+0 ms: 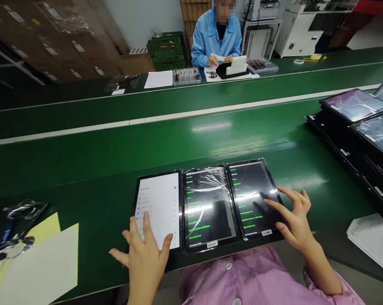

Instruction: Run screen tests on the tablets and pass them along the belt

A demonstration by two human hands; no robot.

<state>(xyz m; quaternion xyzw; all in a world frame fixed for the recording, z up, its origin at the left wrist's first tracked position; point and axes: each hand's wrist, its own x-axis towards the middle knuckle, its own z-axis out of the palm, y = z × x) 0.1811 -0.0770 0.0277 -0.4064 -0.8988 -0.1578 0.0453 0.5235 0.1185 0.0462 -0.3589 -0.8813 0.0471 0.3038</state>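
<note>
- Tablets (207,207) are lying flat side by side on the green counter (115,169), three in a row, with their screens lit.
- Left hand (143,254) is resting its fingertips on the white settings screen of the leftmost tablet (158,203), not gripping it.
- Right hand (293,220) is spreading its fingers over the lower corner of the rightmost tablet (251,190); the hands are well apart, and neither is clamped on anything.
- Middle tablet (207,212) is wearing crinkled clear film, so it is likely slippery.
- Each tablet is likely light but stiff, with fragile glass, so the long edges seem the safest place to take hold.
- Stacked tablets (353,106) are sitting towards the counter's right end.
</note>
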